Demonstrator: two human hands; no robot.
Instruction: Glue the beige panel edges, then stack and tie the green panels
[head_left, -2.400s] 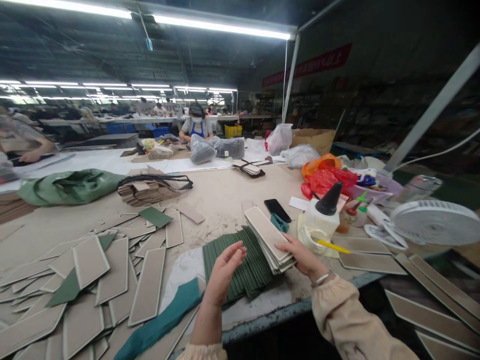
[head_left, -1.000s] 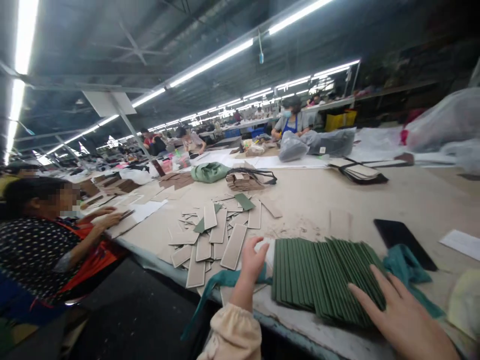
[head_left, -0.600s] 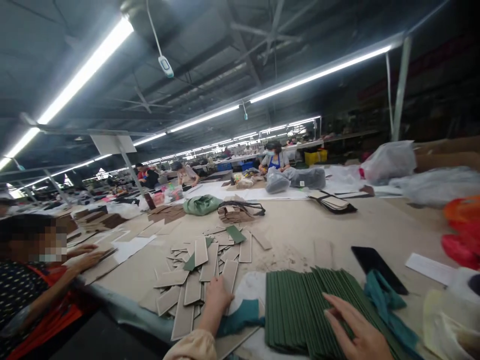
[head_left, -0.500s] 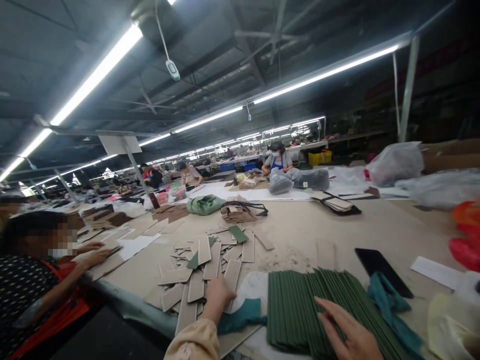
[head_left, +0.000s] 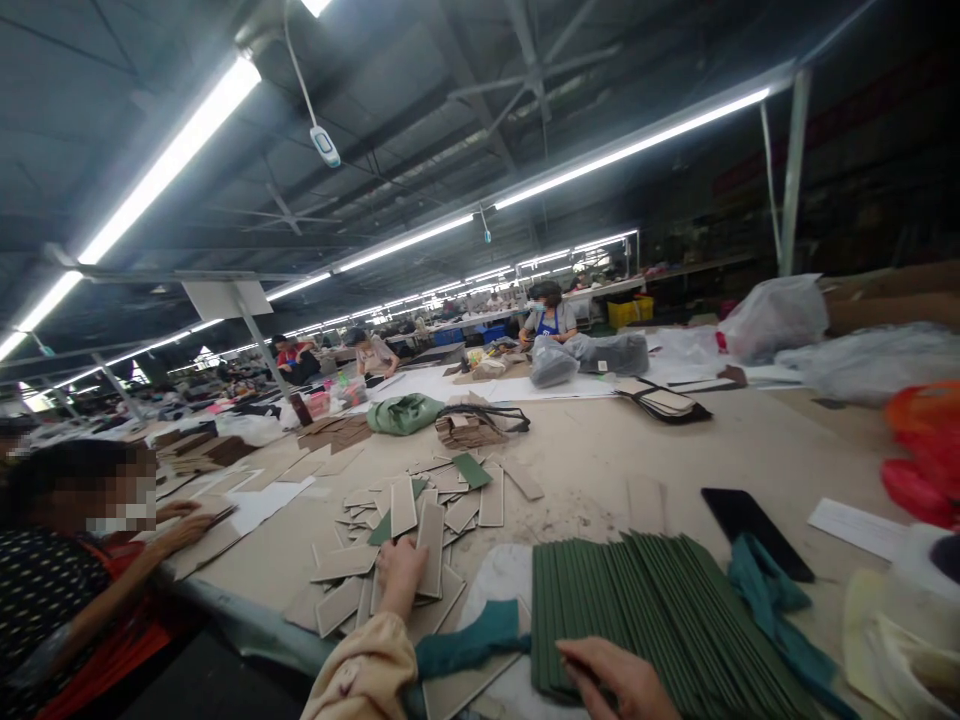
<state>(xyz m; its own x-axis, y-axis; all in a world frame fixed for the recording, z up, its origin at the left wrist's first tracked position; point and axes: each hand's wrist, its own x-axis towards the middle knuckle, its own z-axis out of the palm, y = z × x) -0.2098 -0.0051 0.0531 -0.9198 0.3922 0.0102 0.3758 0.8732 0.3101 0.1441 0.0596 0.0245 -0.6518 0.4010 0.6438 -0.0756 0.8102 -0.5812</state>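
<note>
My left hand (head_left: 400, 572) reaches into a loose heap of beige rectangular panels (head_left: 420, 525) and its fingers close round the lower edge of one upright beige panel (head_left: 431, 549). At the frame's bottom edge my right hand (head_left: 616, 685) lies on the near edge of a fanned row of dark green panels (head_left: 660, 615), fingers curled against it. A teal cloth strip (head_left: 469, 648) lies between the two hands.
A black phone (head_left: 754, 517) and a teal rag (head_left: 772, 590) lie right of the green row. A seated person (head_left: 71, 570) works at the table's left edge. Farther back are a bundled stack of panels (head_left: 469, 430), a green bag (head_left: 405, 412), plastic bags and other workers.
The view swung left from the glue bottle side to the heap. My right hand put down its beige stack and came onto the green row; my left hand reached out and gripped a beige panel.
</note>
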